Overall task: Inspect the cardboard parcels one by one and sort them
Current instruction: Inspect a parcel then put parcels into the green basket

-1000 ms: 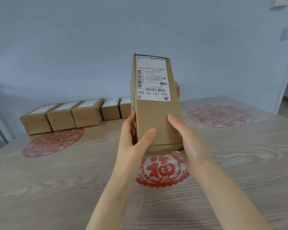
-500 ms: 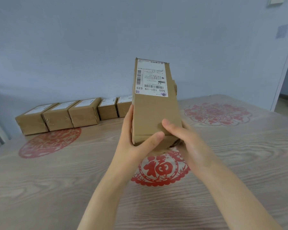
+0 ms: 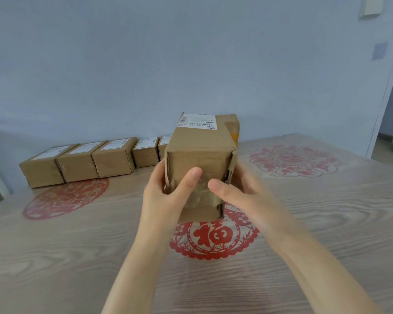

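Box: cardboard box (image 3: 200, 141) held off the table (image 3: 327, 223) between both hands, label (image 3: 197, 121) on top, at the end far from the fingers.
Left hand (image 3: 163, 198): curled round the box's left edge, thumb pressing the near end.
Right hand (image 3: 243, 196): grips the right edge, thumb beside the left thumb.
Row of boxes (image 3: 77, 159): well left of the left fingers, by the wall.

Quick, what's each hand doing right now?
Left hand: grips the cardboard parcel, thumb on its near end.
Right hand: grips the same parcel's other side.
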Motion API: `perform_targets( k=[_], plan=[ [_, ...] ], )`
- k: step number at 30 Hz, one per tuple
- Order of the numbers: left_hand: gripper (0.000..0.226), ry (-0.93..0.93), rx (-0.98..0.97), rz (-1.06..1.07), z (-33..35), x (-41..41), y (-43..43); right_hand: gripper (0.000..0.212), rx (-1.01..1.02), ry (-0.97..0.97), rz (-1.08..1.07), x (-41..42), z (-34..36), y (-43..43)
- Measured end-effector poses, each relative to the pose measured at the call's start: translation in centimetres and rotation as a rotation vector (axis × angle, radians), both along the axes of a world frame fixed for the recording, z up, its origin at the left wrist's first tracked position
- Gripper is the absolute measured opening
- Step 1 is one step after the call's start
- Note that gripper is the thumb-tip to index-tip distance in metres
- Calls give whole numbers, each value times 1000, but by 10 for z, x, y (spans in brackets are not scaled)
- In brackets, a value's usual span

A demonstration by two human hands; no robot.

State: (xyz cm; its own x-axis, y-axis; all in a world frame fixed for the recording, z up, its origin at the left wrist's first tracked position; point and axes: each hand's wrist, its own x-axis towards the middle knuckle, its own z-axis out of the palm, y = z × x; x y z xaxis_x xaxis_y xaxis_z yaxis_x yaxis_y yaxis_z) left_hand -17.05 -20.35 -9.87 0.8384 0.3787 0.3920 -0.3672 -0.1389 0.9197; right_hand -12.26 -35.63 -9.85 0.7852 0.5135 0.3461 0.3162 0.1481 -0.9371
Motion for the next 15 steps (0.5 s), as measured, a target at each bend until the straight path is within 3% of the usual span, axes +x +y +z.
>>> perform_targets(
  k=[3,11,15],
  plan=[
    [78,18,28,-12,-1,-1,0,82,8,-14,-93,2,-2,2],
    [79,-16,63,6,-5,-1,-3,79,45,-14,-137,-2,-3,3],
    [80,-22,92,-16,-8,-5,-7,65,89,25,-213,0,-3,4]
  ],
)
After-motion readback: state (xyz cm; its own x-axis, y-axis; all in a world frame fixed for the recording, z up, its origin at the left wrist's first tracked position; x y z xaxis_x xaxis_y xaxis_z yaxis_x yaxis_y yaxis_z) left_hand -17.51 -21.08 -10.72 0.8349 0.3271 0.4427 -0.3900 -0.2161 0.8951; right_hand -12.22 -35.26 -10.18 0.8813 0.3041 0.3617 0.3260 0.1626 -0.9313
